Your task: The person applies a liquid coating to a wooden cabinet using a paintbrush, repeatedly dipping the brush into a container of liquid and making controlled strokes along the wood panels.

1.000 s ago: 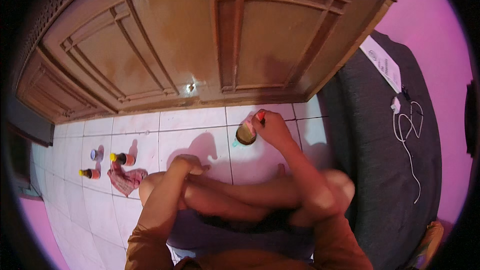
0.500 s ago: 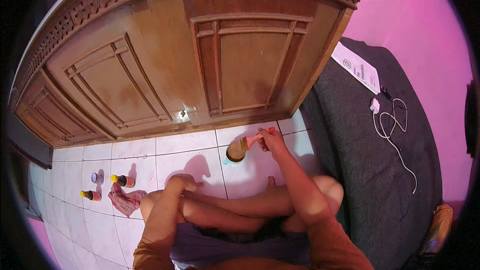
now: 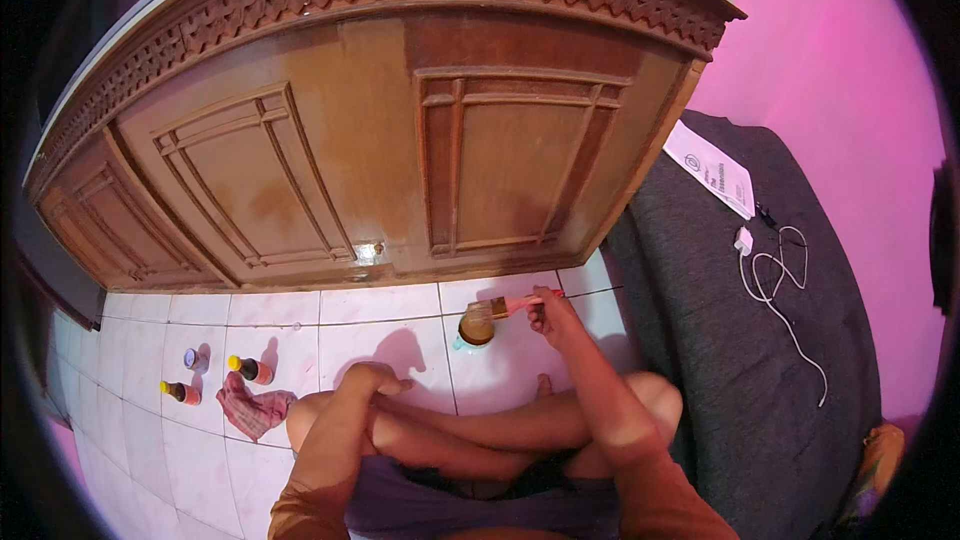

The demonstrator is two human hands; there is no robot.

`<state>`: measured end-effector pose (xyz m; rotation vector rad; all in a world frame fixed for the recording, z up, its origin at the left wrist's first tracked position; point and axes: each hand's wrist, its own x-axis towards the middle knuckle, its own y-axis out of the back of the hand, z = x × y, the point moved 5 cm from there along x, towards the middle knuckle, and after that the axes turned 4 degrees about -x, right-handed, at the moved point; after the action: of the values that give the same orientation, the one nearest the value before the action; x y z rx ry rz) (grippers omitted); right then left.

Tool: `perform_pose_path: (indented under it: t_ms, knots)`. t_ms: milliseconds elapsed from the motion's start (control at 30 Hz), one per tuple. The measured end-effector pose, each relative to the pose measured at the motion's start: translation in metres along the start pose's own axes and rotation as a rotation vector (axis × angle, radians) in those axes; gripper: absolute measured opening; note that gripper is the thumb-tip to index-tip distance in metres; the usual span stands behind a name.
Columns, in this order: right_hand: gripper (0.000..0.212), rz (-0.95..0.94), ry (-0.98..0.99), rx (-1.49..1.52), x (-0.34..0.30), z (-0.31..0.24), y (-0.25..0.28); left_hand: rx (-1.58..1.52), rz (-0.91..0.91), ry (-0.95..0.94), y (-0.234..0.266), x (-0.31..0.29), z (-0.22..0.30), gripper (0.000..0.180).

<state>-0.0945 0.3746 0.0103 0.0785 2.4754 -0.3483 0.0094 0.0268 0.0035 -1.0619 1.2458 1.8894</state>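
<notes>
My right hand (image 3: 550, 312) is closed around the pinkish-red handle of a paintbrush (image 3: 518, 303). The brush lies nearly level, its bristles over the far rim of a cup (image 3: 475, 333) on the tiles. Brownish liquid shows inside the cup, which has a pale teal handle. Whether the bristles touch the rim cannot be made out. Beside my bent knee, my left hand (image 3: 375, 378) hangs loosely with its fingers apart, holding nothing. Beyond both hands stands a brown wooden cabinet (image 3: 385, 160) with framed panels and a carved top edge; its finish looks patchy.
On the left of the tiled floor are two yellow-capped bottles (image 3: 251, 370), a small round container (image 3: 196, 359) and a crumpled pink cloth (image 3: 252, 410). A dark grey cushioned surface (image 3: 720, 340) on the right bears a paper (image 3: 712, 172) and a white cable (image 3: 765, 285).
The brush has turned from slanting down at the cup to nearly level over its rim. My head view has tilted, so the cabinet sits lower in the picture. My left hand keeps its place.
</notes>
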Motion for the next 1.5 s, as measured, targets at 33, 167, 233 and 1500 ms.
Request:
perform_pose_path:
  t_ms: [33, 167, 233, 1500]
  knots:
    - [0.023, -0.004, -0.014, 0.037, -0.001, 0.002, 0.0, 0.025, 0.0, 0.033, -0.001, 0.001, -0.004, 0.082]
    - [0.024, -0.037, 0.038, 0.081, -0.005, 0.003, -0.004, -0.088, -0.065, -0.003, -0.006, 0.011, -0.017, 0.08]
    - [0.024, -0.045, 0.023, 0.108, -0.006, 0.003, -0.004, -0.041, -0.07, 0.025, -0.003, 0.002, -0.008, 0.08]
    - [0.028, -0.075, -0.116, 0.23, -0.005, 0.005, -0.006, 0.123, -0.023, -0.005, 0.006, -0.013, 0.003, 0.075]
